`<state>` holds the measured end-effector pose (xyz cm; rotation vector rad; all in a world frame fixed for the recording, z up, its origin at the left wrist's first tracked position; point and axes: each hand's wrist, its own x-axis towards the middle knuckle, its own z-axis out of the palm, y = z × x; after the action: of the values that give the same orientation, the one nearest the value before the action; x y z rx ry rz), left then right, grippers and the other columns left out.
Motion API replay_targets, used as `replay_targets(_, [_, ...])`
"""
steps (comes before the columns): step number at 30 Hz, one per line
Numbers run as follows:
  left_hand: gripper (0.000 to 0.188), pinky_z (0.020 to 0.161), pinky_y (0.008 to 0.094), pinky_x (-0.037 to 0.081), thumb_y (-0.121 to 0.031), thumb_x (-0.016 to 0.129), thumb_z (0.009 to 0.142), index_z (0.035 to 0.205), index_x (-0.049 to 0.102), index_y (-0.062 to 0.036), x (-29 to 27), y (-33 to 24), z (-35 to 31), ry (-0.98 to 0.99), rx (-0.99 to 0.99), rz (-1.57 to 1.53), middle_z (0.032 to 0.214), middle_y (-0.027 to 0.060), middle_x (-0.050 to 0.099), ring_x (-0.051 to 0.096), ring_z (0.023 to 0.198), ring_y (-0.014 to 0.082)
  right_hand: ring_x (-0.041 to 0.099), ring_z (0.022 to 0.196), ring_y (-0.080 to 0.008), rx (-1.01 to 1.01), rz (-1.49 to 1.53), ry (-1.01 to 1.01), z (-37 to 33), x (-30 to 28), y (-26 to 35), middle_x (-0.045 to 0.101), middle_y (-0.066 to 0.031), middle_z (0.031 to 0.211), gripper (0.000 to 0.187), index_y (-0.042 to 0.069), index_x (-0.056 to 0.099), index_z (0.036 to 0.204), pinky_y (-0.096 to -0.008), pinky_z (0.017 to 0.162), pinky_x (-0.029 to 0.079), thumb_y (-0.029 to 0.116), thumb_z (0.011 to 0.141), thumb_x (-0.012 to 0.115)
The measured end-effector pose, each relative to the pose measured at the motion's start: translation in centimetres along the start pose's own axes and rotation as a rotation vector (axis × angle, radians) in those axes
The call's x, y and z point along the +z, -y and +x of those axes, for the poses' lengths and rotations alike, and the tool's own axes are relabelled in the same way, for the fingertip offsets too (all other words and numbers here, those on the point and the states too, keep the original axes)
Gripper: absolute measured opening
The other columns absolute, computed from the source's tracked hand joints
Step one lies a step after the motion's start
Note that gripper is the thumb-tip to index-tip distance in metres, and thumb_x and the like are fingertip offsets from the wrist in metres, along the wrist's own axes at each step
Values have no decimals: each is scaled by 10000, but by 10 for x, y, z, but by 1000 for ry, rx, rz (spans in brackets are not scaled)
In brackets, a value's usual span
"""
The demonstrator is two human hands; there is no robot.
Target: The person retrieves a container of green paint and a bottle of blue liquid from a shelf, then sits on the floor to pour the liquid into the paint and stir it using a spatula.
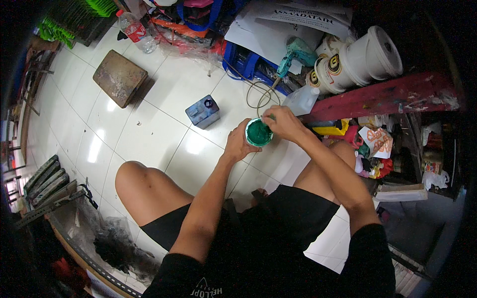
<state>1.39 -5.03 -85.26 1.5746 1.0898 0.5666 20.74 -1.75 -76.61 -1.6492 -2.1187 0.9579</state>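
Observation:
A small round tub (263,144) with a whitish rim holds thick green paint (258,132). My left hand (237,141) is wrapped around the tub's left side, with the thumb below the near rim. Over the right rim, my right hand (284,123) is closed in a pinch, its fingertips just above the paint. What it pinches is mostly hidden; only a small dark bit shows at the fingertips. Left of the tub, a blue-stained square jerrycan (202,113) with an open dark mouth stands on the tiles.
White floor tiles (164,114) spread ahead. A stained low stool (120,78) and a plastic bottle (136,32) stand at the far left. Toward the right are a teal heat gun (296,55), a cable (256,99), a translucent jug (301,101), white buckets (370,54) and a red beam (382,99).

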Motion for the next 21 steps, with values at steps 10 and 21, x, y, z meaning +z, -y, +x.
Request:
replay_targets(10, [936, 1002, 453, 463, -229, 933, 511, 1322, 488, -83, 6, 5, 0, -72, -1, 41, 1200, 150, 659, 603, 1144, 373, 689, 812, -423, 113, 142, -15, -15, 19, 10, 685, -272, 855, 249, -41, 712, 940, -450, 767, 539, 188, 872, 641])
replay_targets(21, [928, 989, 446, 475, -200, 935, 519, 1325, 493, -78, 10, 3, -1, -78, 10, 57, 1205, 150, 663, 614, 1152, 359, 679, 873, -410, 60, -133, 151, -3, -3, 1, 692, -244, 899, 193, 2, 725, 952, -478, 808, 527, 158, 865, 650])
